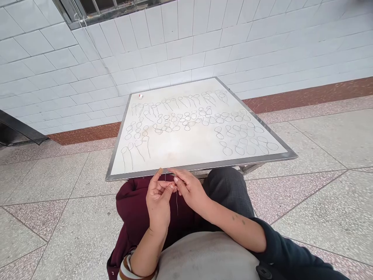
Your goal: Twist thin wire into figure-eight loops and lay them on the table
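Strand [177, 204], thin: held off the near edge of the surface [186, 147]; a light, steady pinch seemed best, lest it slip. Left hand [160, 192]: thumb pinched on strand, index finger raised apart. Right hand [186, 186]: thumb and fingers narrowed, gripping the same strand.

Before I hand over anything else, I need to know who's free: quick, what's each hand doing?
Left hand: pinched closed on the thin strand, one finger raised.
Right hand: pinched closed, seemingly on the same strand.
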`<state>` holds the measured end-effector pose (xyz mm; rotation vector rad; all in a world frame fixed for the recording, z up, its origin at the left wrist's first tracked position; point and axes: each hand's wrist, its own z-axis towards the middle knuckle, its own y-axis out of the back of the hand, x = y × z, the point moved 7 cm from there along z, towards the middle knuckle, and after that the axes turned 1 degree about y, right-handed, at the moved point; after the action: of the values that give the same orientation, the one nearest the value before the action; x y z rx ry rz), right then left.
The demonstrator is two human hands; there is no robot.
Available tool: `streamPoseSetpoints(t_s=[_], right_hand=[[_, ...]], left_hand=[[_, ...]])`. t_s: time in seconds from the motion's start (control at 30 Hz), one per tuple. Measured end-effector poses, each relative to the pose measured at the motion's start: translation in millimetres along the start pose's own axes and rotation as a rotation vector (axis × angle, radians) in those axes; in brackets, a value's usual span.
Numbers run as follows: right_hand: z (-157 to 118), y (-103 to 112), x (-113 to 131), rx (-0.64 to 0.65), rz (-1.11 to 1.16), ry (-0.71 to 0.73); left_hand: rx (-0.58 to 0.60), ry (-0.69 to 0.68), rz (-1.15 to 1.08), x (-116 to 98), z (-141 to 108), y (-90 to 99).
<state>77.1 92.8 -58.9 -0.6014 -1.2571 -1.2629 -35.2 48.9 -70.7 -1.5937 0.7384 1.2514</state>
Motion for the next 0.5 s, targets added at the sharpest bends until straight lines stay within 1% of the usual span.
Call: streamPoseSetpoints(t_s=[0.13, 0.23, 0.33, 0.5], right_hand=[[5, 6, 2, -0.001, -0.084, 0.08], [12, 11, 3, 0.048, -0.123, 0.108], [19, 13, 7, 0.109, -0.135, 0.179], [28, 13, 9, 0.127, -0.157, 0.261]], left_hand=[[0.018, -0.003, 0.073, -3, 0, 0.3], [0.037, -0.004, 0.15, -6, 0, -1.0], [0.04, 0.002, 0.216, -6, -1, -1.6], [0.059, -0.02, 0.306, -6, -3, -2.7]])
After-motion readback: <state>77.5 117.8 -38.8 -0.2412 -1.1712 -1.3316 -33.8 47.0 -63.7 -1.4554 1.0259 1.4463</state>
